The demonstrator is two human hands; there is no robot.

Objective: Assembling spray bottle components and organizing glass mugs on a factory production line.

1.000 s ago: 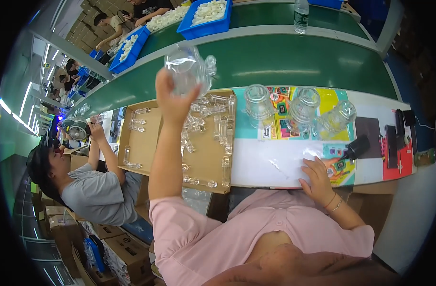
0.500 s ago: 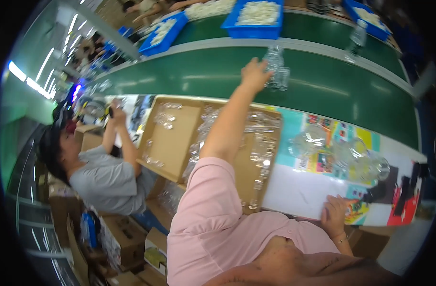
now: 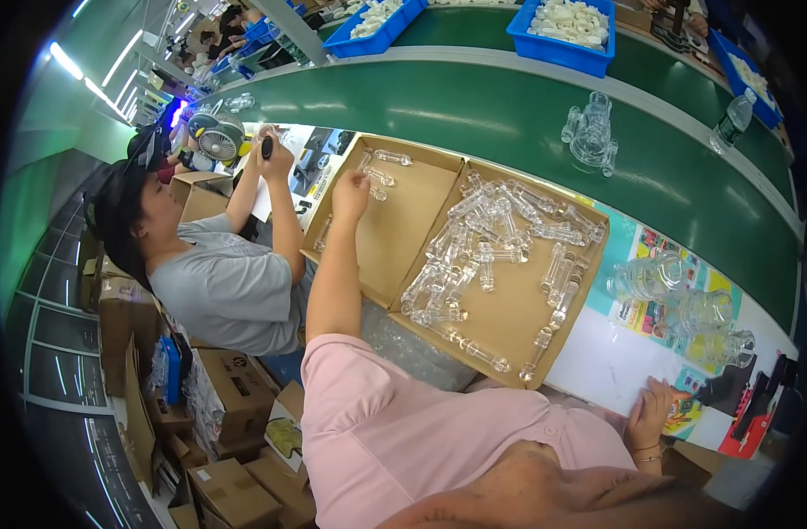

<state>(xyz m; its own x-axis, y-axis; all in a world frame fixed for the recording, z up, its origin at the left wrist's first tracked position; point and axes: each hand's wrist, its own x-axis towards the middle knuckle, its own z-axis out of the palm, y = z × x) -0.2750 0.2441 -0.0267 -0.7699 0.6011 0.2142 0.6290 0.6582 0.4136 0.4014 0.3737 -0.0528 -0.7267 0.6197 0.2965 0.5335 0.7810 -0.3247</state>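
My left hand (image 3: 351,191) is at clear, slim plastic tubes (image 3: 392,158), can't tell if gripping; brown cardboard tray (image 3: 408,229) below. My right hand (image 3: 648,413) lies open, well rightward.

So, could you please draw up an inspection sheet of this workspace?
Surface: white, partly printed board beside a green surface.
Job's things: clear pieces in a cardboard tray, most in its right half; three clear vessels on the board; one clear item on the green surface.
Clutter: water bottle; black items at the board's right end.
Grippers: left hand at the tray's left half, grip unclear; right hand open at the board's near edge.
Cables: nothing seen.
Surroundings: co-worker in grey, fan, cardboard boxes, blue bins.
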